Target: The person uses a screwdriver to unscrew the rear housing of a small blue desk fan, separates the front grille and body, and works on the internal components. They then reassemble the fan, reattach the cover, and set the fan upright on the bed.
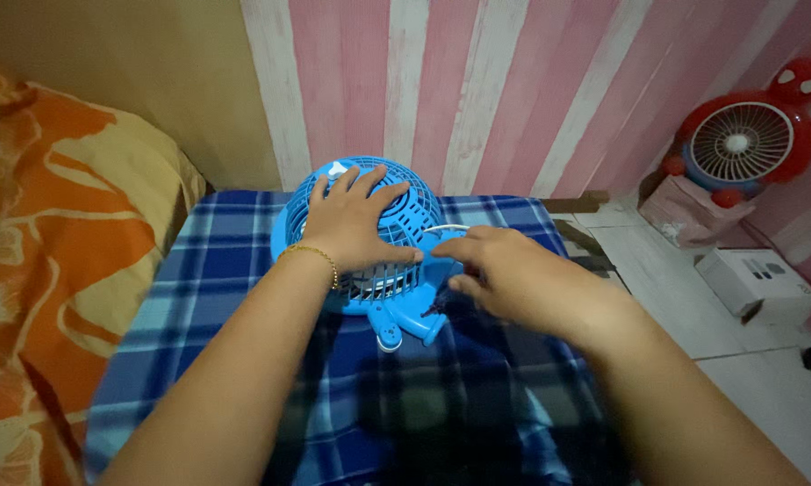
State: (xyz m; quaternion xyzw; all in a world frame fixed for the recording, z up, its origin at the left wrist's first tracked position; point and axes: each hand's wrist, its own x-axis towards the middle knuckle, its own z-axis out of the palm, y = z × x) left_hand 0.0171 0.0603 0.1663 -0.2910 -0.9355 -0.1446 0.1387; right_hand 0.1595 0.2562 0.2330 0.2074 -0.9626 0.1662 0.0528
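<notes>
Orange floral pillow lies at far left beside the blue plaid blanket. Left hand rests flat, fingers spread, on the blue fan lying on the blanket. Right hand pinches the fan's edge. White box and red fan stand at right

Both forearms are reaching forward; the left hand is lying flat, fingers spread, while the right hand is pinching, fingers curled.

The left hand hides much of the blue fan's grille (right fingertips tucked beneath).
</notes>
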